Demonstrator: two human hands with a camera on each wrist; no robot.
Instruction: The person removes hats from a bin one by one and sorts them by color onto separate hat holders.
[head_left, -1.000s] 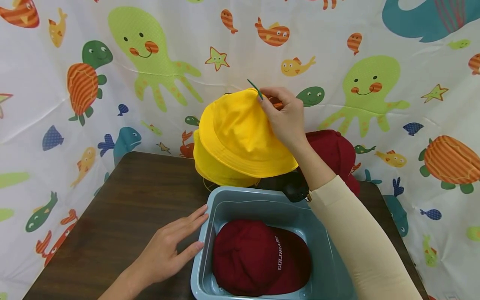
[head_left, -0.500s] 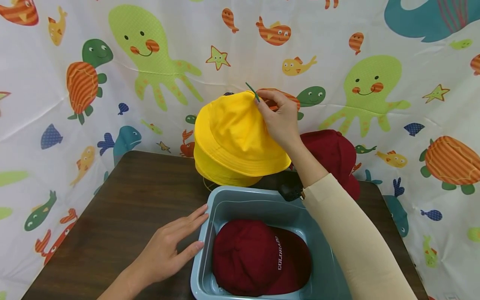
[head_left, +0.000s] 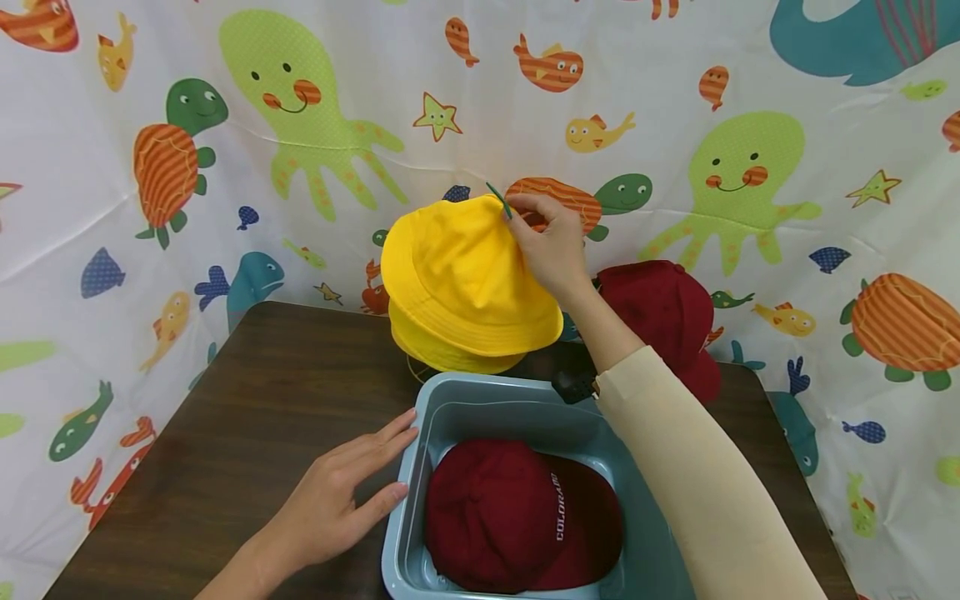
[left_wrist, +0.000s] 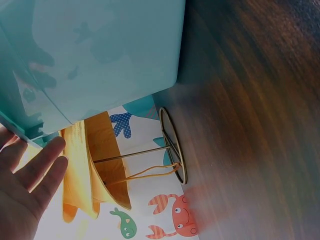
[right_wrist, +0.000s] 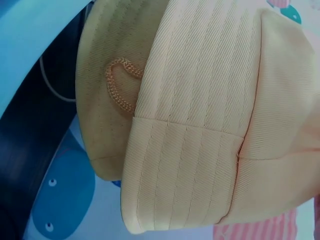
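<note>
My right hand (head_left: 551, 250) pinches a yellow bucket hat (head_left: 468, 275) near the top of its crown. A thin green strip (head_left: 498, 200) sticks up at the fingertips. This hat sits tilted over a second yellow hat (head_left: 450, 346), which is on a wire hat stand (left_wrist: 172, 145). The right wrist view shows the stitched brim of the upper hat (right_wrist: 195, 125), with a braided cord (right_wrist: 112, 85) on the lower one. My left hand (head_left: 341, 483) touches the left rim of a blue-grey plastic bin (head_left: 408, 492) with extended fingers. A dark red cap (head_left: 487, 517) lettered in white lies inside the bin.
Another dark red cap (head_left: 660, 308) is at the back right, partly behind my right forearm. The dark wooden table (head_left: 300, 375) backs onto a curtain (head_left: 480, 83) printed with sea animals. A black wrist camera (head_left: 573, 375) hangs below my right wrist.
My right hand has moved left and down with the upper yellow hat, which now overlaps more of the lower hat. My left hand and the cap in the bin have stayed put.
</note>
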